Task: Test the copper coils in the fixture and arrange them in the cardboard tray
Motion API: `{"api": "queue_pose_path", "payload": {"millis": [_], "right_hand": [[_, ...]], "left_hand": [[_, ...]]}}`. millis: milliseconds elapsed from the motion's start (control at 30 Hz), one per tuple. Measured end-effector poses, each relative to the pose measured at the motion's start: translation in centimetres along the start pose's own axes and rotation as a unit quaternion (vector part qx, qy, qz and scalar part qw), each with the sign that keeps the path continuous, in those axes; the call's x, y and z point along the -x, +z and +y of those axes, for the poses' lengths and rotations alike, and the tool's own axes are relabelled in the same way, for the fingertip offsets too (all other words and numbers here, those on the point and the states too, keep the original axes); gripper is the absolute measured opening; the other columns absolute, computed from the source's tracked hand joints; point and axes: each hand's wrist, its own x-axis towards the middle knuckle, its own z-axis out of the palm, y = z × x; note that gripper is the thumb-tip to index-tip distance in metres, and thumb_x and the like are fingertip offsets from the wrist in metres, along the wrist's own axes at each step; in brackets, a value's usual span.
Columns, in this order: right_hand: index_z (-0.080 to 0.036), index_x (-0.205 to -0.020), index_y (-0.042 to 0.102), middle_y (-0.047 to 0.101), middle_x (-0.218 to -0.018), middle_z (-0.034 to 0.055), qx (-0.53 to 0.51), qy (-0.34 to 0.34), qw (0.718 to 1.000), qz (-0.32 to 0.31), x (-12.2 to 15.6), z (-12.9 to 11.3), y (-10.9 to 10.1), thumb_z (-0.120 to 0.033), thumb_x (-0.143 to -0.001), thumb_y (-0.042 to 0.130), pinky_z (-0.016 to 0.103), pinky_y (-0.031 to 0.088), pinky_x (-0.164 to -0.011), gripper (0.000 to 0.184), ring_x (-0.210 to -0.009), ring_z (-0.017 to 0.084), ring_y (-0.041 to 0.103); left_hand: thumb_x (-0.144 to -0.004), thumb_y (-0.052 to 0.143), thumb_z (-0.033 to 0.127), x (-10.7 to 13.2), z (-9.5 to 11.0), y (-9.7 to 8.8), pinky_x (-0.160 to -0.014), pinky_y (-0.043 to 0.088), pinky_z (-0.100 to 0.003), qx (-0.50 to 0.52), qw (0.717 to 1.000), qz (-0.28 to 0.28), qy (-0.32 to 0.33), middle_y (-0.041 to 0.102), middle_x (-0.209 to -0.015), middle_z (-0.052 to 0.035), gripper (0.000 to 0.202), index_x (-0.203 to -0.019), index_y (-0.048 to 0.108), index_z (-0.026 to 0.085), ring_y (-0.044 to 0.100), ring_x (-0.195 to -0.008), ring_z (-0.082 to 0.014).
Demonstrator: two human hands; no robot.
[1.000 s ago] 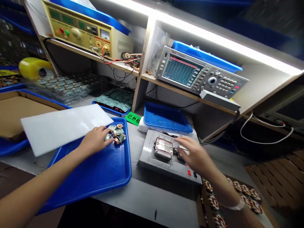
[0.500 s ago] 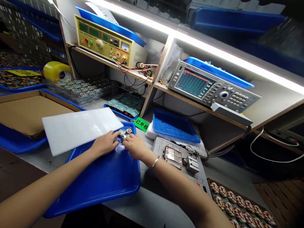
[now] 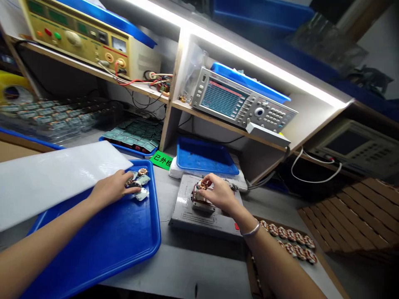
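My right hand (image 3: 220, 192) pinches a copper-wound toroidal coil (image 3: 202, 185) between thumb and fingers. It holds the coil over the contact block of a grey test fixture (image 3: 187, 207); whether the coil touches the block I cannot tell. My left hand (image 3: 110, 187) reaches over the far end of a blue tray (image 3: 102, 245), its fingers closed around a small dark round part (image 3: 134, 184). Beside those fingers lie a few small pale parts (image 3: 142, 194) and another wound coil (image 3: 142, 171).
A white foam sheet (image 3: 62, 166) overlaps the tray's left side. Rows of wound coils (image 3: 291, 234) sit in a carton at right, near brown cardboard dividers (image 3: 349, 216). Behind the fixture stands a smaller blue tray (image 3: 205, 155). A measuring instrument (image 3: 246, 99) occupies the shelf.
My right hand has moved right from the blue tray to the test fixture, carrying a coil. My left hand stays at the parts in the tray. The view has swung right.
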Motion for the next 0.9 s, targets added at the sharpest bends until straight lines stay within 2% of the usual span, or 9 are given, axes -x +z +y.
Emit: {"api": "queue_pose_path", "payload": {"millis": [133, 233, 333, 400, 500, 600, 700, 900], "right_hand": [[-0.019, -0.100, 0.057, 0.060, -0.093, 0.0029, -0.004, 0.019, 1.000, -0.002, 1.6, 2.7, -0.3, -0.025, -0.068, 0.068, 0.032, 0.042, -0.078, 0.035, -0.085, 0.017, 0.053], [-0.020, -0.107, 0.059, 0.056, -0.100, 0.0048, -0.021, 0.019, 0.998, -0.048, 2.4, 3.5, -0.7, -0.024, -0.068, 0.068, 0.033, 0.043, -0.084, 0.040, -0.091, 0.017, 0.053], [-0.020, -0.109, 0.059, 0.054, -0.110, 0.0054, -0.050, -0.023, 0.994, -0.097, 2.8, 3.6, -1.4, -0.013, -0.070, 0.064, 0.031, 0.041, -0.091, 0.040, -0.100, 0.017, 0.052], [-0.020, -0.110, 0.059, 0.055, -0.113, 0.0049, -0.055, -0.054, 0.991, -0.107, 2.7, 3.6, -1.9, -0.007, -0.072, 0.058, 0.030, 0.039, -0.094, 0.040, -0.104, 0.016, 0.051], [-0.020, -0.107, 0.061, 0.059, -0.105, 0.0048, -0.037, -0.047, 0.994, -0.088, 2.4, 3.7, -2.0, -0.010, -0.074, 0.058, 0.030, 0.041, -0.089, 0.035, -0.098, 0.016, 0.053], [-0.018, -0.096, 0.065, 0.060, -0.092, 0.0043, -0.007, -0.012, 0.999, -0.047, 1.9, 3.9, -1.7, -0.021, -0.072, 0.065, 0.031, 0.044, -0.080, 0.024, -0.086, 0.017, 0.055], [-0.018, -0.086, 0.066, 0.060, -0.086, 0.0038, -0.001, -0.012, 1.000, -0.024, 1.7, 3.8, -1.1, -0.027, -0.072, 0.066, 0.030, 0.044, -0.077, 0.017, -0.081, 0.016, 0.055], [-0.018, -0.112, 0.058, 0.062, -0.103, 0.0071, -0.023, -0.020, 1.000, 0.000, 1.6, 3.9, 0.0, -0.024, -0.072, 0.068, 0.032, 0.043, -0.085, 0.042, -0.094, 0.019, 0.056]], "left_hand": [[-0.082, 0.022, 0.060, 0.4, 0.7, -0.5, -0.054, 0.032, -0.028, -0.011, 1.000, -0.008, 0.008, 0.050, -0.094, -0.0060, 0.050, -0.099, 0.050, 0.022, 0.054, -0.073, -0.0223], [-0.084, 0.022, 0.056, 0.7, 1.1, -0.6, -0.058, 0.034, -0.029, -0.014, 1.000, -0.021, 0.003, 0.049, -0.095, -0.0053, 0.047, -0.102, 0.050, 0.022, 0.054, -0.075, -0.0223], [-0.084, 0.021, 0.055, 0.8, 1.6, -0.5, -0.060, 0.036, -0.032, -0.019, 0.999, -0.035, -0.014, 0.049, -0.095, -0.0067, 0.048, -0.098, 0.050, 0.019, 0.053, -0.074, -0.0227], [-0.082, 0.018, 0.061, 0.9, 2.0, -0.6, -0.062, 0.037, -0.034, -0.018, 0.999, -0.040, -0.023, 0.048, -0.096, -0.0084, 0.055, -0.095, 0.049, 0.017, 0.053, -0.074, -0.0242], [-0.076, 0.012, 0.070, 0.9, 2.6, -1.0, -0.063, 0.038, -0.037, -0.011, 0.998, -0.048, -0.033, 0.046, -0.095, -0.0100, 0.067, -0.092, 0.048, 0.016, 0.053, -0.073, -0.0267], [-0.076, 0.006, 0.068, 1.0, 3.0, -1.3, -0.064, 0.037, -0.038, 0.004, 0.998, -0.053, -0.034, 0.044, -0.092, -0.0088, 0.070, -0.097, 0.048, 0.016, 0.052, -0.073, -0.0268], [-0.079, 0.005, 0.064, 1.1, 2.8, -1.3, -0.064, 0.035, -0.036, 0.031, 0.998, -0.054, -0.023, 0.042, -0.090, -0.0062, 0.067, -0.100, 0.048, 0.017, 0.052, -0.072, -0.0251], [-0.084, 0.017, 0.058, 0.9, 1.2, -0.5, -0.065, 0.031, -0.029, 0.122, 0.992, -0.041, -0.018, 0.043, -0.088, -0.0025, 0.055, -0.097, 0.053, 0.018, 0.051, -0.074, -0.0213]]}}
